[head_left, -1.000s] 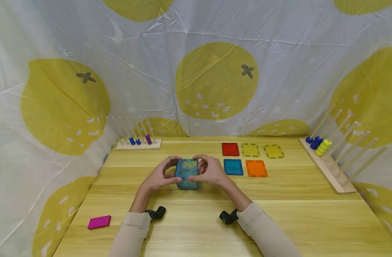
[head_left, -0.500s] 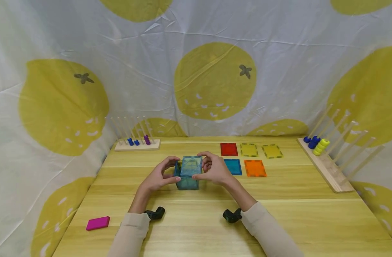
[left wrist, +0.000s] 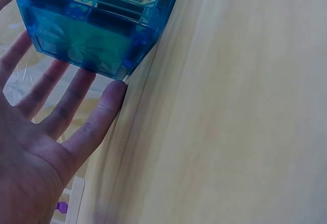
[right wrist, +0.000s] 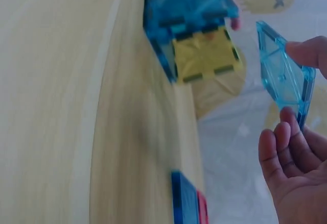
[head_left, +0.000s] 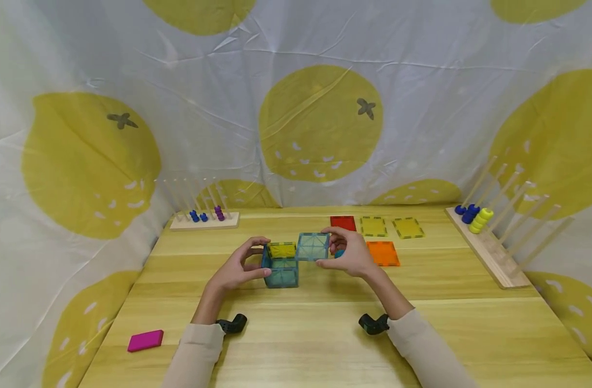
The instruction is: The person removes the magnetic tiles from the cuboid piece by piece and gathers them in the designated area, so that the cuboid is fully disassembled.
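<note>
An open-topped box of clear blue magnetic tiles (head_left: 282, 278) stands on the table, with a yellow tile (head_left: 282, 250) as its back wall. My left hand (head_left: 236, 265) grips the box's left side, thumb at the front corner and fingers toward the back. In the left wrist view the fingertips touch the blue box (left wrist: 76, 38). Above the box's right side, my right hand (head_left: 351, 253) pinches a light blue magnetic tile (head_left: 312, 247) by its right edge. The right wrist view shows this tile (right wrist: 282, 73) between thumb and fingers, apart from the box.
Right of the box lie flat red (head_left: 343, 223), yellow (head_left: 373, 226) and orange (head_left: 383, 254) tiles, plus a blue one mostly hidden by my right hand. Peg boards with beads stand at back left (head_left: 206, 221) and right (head_left: 490, 248). A magenta block (head_left: 145, 340) lies front left.
My right hand has lifted the light blue tile off the box's top and carried it right, exposing the inside and the yellow wall. My left hand stays on the box.
</note>
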Available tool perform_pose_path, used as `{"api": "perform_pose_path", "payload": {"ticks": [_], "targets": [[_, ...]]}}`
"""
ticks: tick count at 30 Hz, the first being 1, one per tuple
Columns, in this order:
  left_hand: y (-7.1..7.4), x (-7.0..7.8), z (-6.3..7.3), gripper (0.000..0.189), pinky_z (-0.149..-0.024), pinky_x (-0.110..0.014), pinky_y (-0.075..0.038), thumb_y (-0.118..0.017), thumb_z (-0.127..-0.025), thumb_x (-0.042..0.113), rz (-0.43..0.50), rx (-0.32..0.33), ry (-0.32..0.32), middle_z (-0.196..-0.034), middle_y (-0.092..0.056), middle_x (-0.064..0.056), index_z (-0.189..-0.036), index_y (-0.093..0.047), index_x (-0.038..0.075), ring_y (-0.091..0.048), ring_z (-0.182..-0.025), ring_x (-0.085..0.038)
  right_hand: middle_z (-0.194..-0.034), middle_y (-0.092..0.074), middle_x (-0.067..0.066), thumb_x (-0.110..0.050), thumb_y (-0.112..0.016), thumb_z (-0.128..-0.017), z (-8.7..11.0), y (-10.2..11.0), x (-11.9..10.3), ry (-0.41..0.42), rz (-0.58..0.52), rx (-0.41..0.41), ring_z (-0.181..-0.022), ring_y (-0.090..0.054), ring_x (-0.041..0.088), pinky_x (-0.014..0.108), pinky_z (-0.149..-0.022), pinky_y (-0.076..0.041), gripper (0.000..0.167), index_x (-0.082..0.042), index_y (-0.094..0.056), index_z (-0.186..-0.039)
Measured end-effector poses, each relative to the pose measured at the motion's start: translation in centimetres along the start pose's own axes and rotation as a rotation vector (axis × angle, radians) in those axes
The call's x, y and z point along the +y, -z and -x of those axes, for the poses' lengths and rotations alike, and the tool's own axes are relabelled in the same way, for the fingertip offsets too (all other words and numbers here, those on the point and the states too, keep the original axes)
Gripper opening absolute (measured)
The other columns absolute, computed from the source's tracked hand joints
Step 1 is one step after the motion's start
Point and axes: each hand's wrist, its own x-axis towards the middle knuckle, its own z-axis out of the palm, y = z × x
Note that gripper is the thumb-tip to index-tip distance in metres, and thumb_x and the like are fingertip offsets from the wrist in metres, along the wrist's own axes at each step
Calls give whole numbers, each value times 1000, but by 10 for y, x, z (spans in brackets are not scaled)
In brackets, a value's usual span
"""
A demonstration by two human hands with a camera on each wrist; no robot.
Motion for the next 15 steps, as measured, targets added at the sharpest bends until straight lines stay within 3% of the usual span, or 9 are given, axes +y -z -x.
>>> {"api": "perform_pose_path", "payload": {"ticks": [6,15], "targets": [[0,2,1,43,-110,-63,-45,-67,-101,16,-55,8,-1,-151,-50,-11,-142,-55,16,-44,-142,-43,-105,-62,16,-15,-93,-75,20,39,11,31,31,16,-94,-58,34,44,-80,-58,64,-9,-66,-132],[0,7,0,45,-111,-66,-43,-68,-101,20,-82,12,16,-153,-50,-9,-144,-55,20,-46,-141,-43,-119,-62,11,-20,-92,-77,53,99,39,8,216,99,-107,-54,28,41,-87,-57,65,-12,-65,-136]]}}
